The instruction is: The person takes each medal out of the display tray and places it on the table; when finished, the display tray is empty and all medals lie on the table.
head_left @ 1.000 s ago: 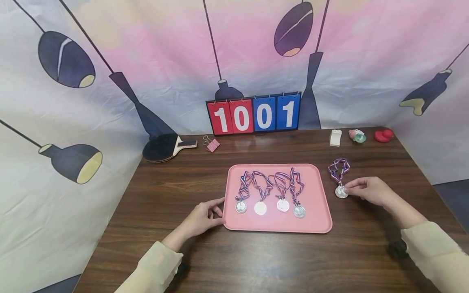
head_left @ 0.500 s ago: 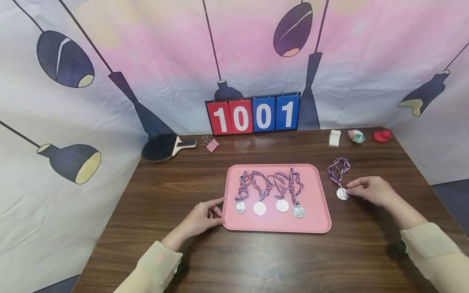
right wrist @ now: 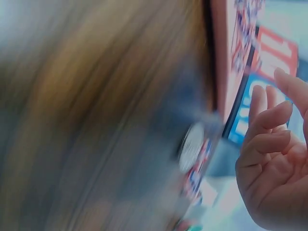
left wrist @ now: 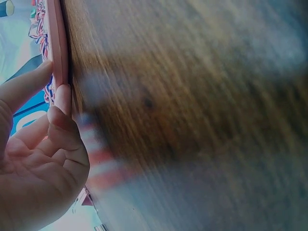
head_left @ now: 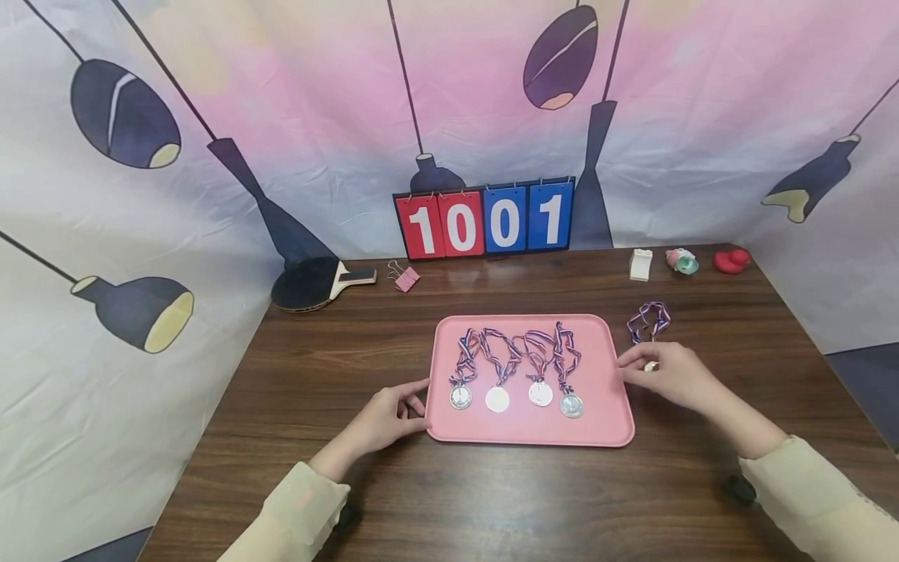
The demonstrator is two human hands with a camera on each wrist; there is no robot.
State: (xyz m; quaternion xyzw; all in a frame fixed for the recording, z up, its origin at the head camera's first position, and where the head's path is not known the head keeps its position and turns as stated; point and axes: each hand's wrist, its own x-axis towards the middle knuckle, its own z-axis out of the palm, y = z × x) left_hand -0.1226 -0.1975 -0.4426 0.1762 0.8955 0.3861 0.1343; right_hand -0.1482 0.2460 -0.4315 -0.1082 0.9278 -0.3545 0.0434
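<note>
A pink tray (head_left: 527, 431) carries several silver medals (head_left: 498, 399) with striped ribbons, laid in a row. My left hand (head_left: 385, 416) holds the tray's left edge; in the left wrist view its thumb and a finger meet the rim (left wrist: 57, 43). My right hand (head_left: 670, 378) hovers by the tray's right edge, fingertips right at the rim in the head view. Its fingers are loosely bent and apart, with nothing between them. Another medal (right wrist: 191, 147) lies on the table right of the tray, partly hidden behind the right hand in the head view; its ribbon (head_left: 649, 318) shows beyond.
At the back of the brown table (head_left: 316, 367) stands a flip scoreboard (head_left: 485, 218). A table tennis paddle (head_left: 305, 285) and a pink binder clip (head_left: 403, 276) lie left. A white block (head_left: 641, 264), a small pastel figure (head_left: 682, 261) and a red rubber duck (head_left: 732, 261) sit back right.
My right hand has let go of the loose medal and moved left to the tray's right edge. That medal had shifted slightly toward me before. The left hand stays at the tray.
</note>
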